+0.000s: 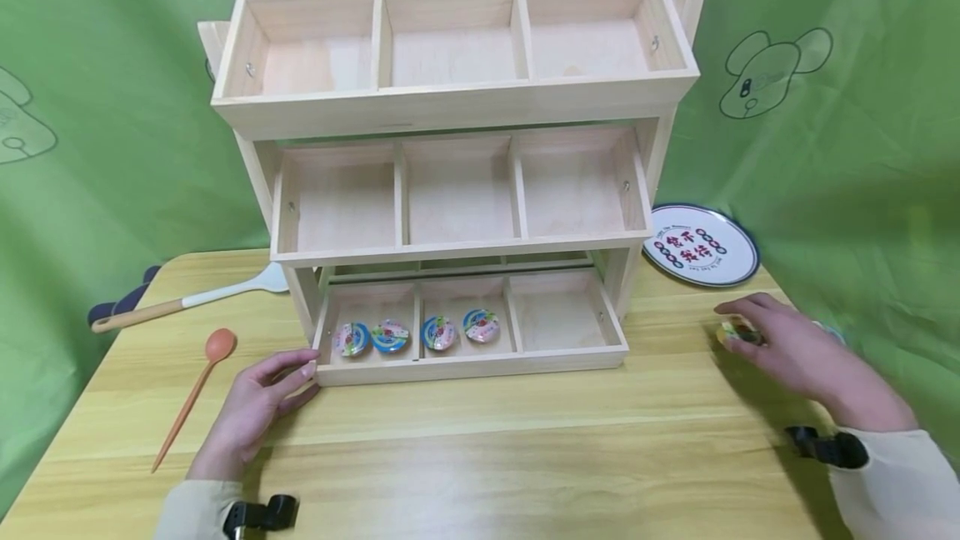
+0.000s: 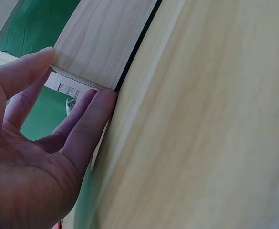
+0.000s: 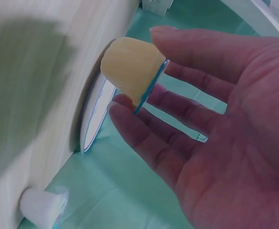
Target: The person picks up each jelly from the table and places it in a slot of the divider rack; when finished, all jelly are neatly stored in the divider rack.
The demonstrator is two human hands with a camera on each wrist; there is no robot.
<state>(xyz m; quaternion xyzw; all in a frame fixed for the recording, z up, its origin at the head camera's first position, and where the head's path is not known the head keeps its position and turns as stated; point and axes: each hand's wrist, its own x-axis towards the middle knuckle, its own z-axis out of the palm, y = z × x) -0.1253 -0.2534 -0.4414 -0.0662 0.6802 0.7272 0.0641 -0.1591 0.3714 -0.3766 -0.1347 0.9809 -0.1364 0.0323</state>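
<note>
The left hand (image 1: 258,402) bends its fingers at the left front corner of the bottom tray (image 1: 480,367), thumb and fingertips gripping its edge. The right hand (image 1: 802,352), fingers partly curled and parted from one another, pinches a yellow cup (image 3: 129,69) by its rim between thumb and fingertips, near the plate (image 1: 702,245) at the table's right side; whether the cup touches the table (image 1: 525,448) cannot be told.

The head view looks from the near side, forward and down at table (image 1: 525,440) and rack (image 1: 457,112). The wrist views, very close, face left hand (image 2: 41,157) and right hand (image 3: 239,129), sharing with it the rack's left end and plate (image 3: 94,117) respectively.
</note>
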